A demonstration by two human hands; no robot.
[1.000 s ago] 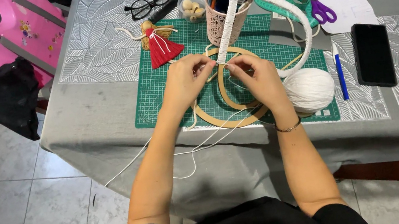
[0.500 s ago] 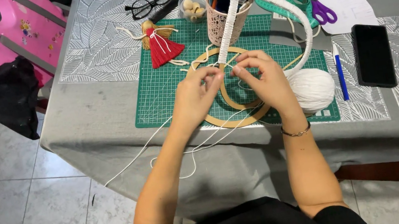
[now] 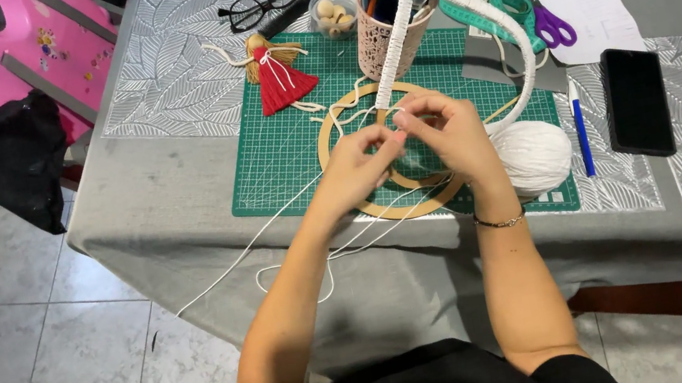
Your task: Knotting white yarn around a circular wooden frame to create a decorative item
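Just above the wooden ring [image 3: 381, 209], which lies flat on the green cutting mat [image 3: 279, 151], both hands meet. Left hand [image 3: 356, 170] and right hand [image 3: 447, 135] each pinch white cord [image 3: 253, 243] between fingertips, thumbs nearly touching. Loose cord trails off the table edge [image 3: 166, 248]. A ball of white yarn [image 3: 534, 155] sits just beside the right wrist.

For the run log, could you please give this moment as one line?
left hand: pinching white cord | right hand: pinching same cord | over wooden ring on green mat
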